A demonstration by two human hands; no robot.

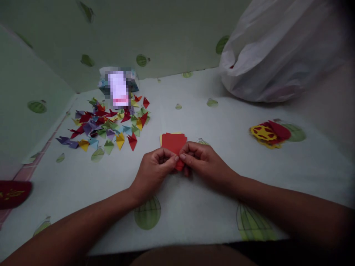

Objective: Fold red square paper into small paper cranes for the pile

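Close together at the middle of the table, my left hand (156, 166) and my right hand (203, 159) pinch a small piece of red paper (179, 166) between thumbs and fingers. Its folds are mostly covered by my fingertips. Just behind the hands lies a stack of square paper sheets (174, 139), red-orange on top with a yellow edge showing. To the left spreads a pile of small folded paper cranes (107, 123) in red, purple, yellow, green, orange and blue.
A blurred phone (118, 88) leans on a tissue box (134, 79) behind the cranes. At the back right stands a large white plastic bag (266, 62). Red and yellow paper cut-outs (267, 133) lie at right. A dark red item (13, 194) sits at the left edge.
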